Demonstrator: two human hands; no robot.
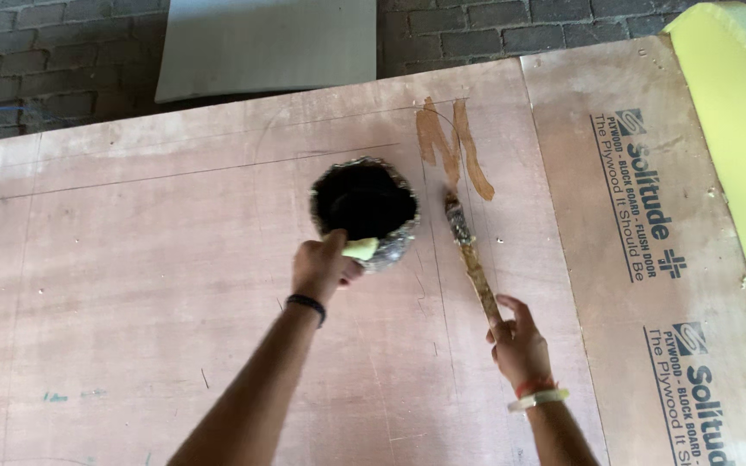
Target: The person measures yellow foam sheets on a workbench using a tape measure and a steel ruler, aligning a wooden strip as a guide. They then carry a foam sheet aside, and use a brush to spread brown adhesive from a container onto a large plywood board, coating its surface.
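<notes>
In the middle of the frame we see the left hand (323,266) closed around the rim of a dark, crusted pot (364,207), thumb on the near edge, with a small pale yellow piece (361,248) pinched against that rim. The pot hangs just above or rests on the plywood sheet (148,285); we cannot tell which. A dark band (306,304) circles the left wrist. To the right of centre, the right hand (518,343) grips the lower end of a long brush (470,257), fingers curled round the handle. The brush slants up and slightly left, its bristle end touching the sheet just beside the pot's right edge. Directly above the bristles we see wet brown strokes (451,147) on the wood. At the far right edge lies a yellow-green foam slab (736,112), and in the upper part a grey board (265,43) leans against a brick wall (45,60).
</notes>
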